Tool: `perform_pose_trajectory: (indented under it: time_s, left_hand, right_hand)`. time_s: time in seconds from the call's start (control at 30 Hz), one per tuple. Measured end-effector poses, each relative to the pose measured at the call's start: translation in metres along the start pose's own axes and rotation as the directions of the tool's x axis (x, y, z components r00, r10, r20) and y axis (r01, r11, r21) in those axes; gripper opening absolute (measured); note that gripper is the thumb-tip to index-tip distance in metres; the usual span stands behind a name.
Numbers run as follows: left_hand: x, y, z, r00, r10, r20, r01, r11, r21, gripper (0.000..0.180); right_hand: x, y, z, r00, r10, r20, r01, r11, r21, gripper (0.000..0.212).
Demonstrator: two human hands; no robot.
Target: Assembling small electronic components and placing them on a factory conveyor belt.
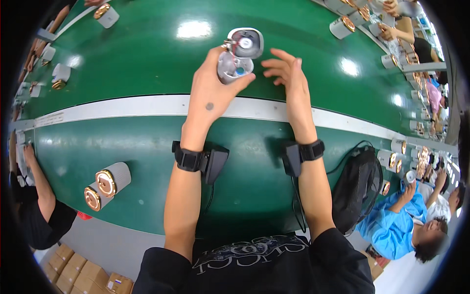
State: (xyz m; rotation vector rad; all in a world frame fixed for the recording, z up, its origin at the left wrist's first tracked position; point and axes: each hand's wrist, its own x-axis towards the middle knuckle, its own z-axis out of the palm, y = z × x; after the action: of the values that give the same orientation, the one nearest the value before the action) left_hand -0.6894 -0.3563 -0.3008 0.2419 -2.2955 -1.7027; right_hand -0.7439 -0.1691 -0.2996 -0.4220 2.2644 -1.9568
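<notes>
My left hand [210, 81] is wrapped round a small white device housing [235, 68], holding it above the far green surface just beyond the white rail. The housing is open at the top, with a blue-tinted part visible inside. A rounded lid [246, 43] with a dark inner side and a pale round centre stands up behind the opening. Thin red wires run between lid and housing. My right hand [291, 81] hovers just right of the device, fingers spread and apart from it, holding nothing. Black straps with boxy modules circle both my wrists.
Two white ribbed cylinders with copper-coloured ends [113, 179] lie at the near left. A black mesh bag [360, 188] rests right of my right forearm, with cables nearby. A white rail [152, 105] crosses the green table. Similar cylinders and people line both sides; cardboard boxes [88, 277] stand below left.
</notes>
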Motion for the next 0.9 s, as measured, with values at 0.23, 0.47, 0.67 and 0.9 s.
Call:
perform_pose_trajectory:
  time_s: [0.23, 0.47, 0.67, 0.9]
  left_hand:
    - [-0.019, 0.009, 0.023, 0.989, 0.115, 0.094, -0.121, 0.991, 0.061, 0.071]
    - [-0.017, 0.005, 0.009, 0.958, 0.246, 0.148, -0.276, 0.928, 0.249, 0.073]
    - [-0.007, 0.027, -0.015, 0.886, -0.181, 0.427, 0.18, 0.983, 0.044, 0.062]
    - [-0.021, 0.023, 0.029, 0.942, -0.187, 0.28, 0.288, 0.877, -0.384, 0.046]
  right_hand:
    - [-0.003, -0.019, 0.01, 0.996, 0.077, 0.052, -0.086, 0.973, 0.213, 0.07]
    - [-0.004, -0.022, 0.008, 0.999, -0.046, 0.01, 0.045, 0.996, 0.083, 0.06]
    - [-0.016, -0.035, 0.005, 0.991, -0.131, 0.032, 0.133, 0.988, -0.08, 0.052]
    - [-0.024, -0.044, 0.0, 0.996, -0.079, 0.049, 0.084, 0.992, -0.096, 0.049]
